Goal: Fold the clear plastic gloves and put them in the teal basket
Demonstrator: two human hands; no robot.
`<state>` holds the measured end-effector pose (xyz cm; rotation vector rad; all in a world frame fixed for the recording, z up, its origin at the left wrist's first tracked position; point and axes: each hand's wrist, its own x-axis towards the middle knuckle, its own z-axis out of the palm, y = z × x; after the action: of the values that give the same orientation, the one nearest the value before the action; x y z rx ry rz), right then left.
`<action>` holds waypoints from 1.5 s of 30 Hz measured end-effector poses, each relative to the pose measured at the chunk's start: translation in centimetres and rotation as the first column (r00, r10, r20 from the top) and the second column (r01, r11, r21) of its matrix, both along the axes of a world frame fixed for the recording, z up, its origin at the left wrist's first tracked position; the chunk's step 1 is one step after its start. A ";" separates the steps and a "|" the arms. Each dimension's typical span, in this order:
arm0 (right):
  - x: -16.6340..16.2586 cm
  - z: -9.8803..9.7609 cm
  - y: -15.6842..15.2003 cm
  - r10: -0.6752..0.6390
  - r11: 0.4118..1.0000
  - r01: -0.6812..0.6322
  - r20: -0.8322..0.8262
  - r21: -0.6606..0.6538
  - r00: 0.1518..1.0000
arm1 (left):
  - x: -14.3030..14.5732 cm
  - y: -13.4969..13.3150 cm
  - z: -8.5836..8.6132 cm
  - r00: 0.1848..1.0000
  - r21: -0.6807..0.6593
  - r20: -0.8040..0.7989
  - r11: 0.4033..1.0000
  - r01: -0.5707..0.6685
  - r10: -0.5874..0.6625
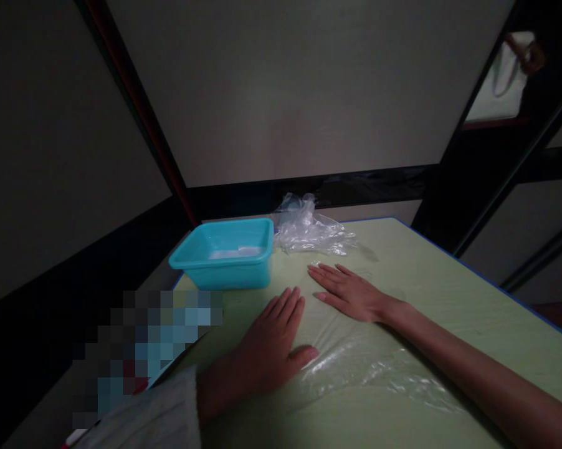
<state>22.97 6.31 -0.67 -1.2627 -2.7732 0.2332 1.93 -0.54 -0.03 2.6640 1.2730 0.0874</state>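
Observation:
A clear plastic bag (356, 368) lies spread over the pale green table (449, 280), wrinkled toward its near edge. My left hand (276, 340) rests palm down at the bag's left side, fingers stretched forward and thumb out to the right. Farther forward, my right hand (349, 290) lies flat on the bag, its fingers pointing left. Neither hand grips anything. Beyond them is a crumpled heap of clear plastic (309, 227) at the table's far side.
A turquoise plastic basin (229, 274) with something white inside stands at the far left of the table. A blurred-out patch (164, 343) covers the left edge. Large panels (300, 93) rise behind, and a white bag (505, 81) sits on a shelf at upper right.

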 end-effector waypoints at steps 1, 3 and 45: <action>0.3 -0.1 0.3 -0.020 1.000 0.020 0.002 -0.002 1.000 | 0.0 0.0 0.1 1.000 -0.005 -0.011 1.000 0.000 0.000; 0.9 -0.1 0.8 -0.046 0.999 0.046 0.008 -0.002 0.999 | 0.0 0.0 0.2 1.000 -0.017 -0.027 1.000 -0.004 0.003; 2.1 -0.6 2.0 -0.073 0.997 0.073 -0.003 0.025 0.997 | -0.6 -0.2 0.1 0.999 -0.019 -0.007 0.999 -0.035 0.035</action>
<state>25.02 8.26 -1.27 -1.3532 -2.7132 0.1932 1.36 -0.70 0.08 2.6286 1.3157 0.0700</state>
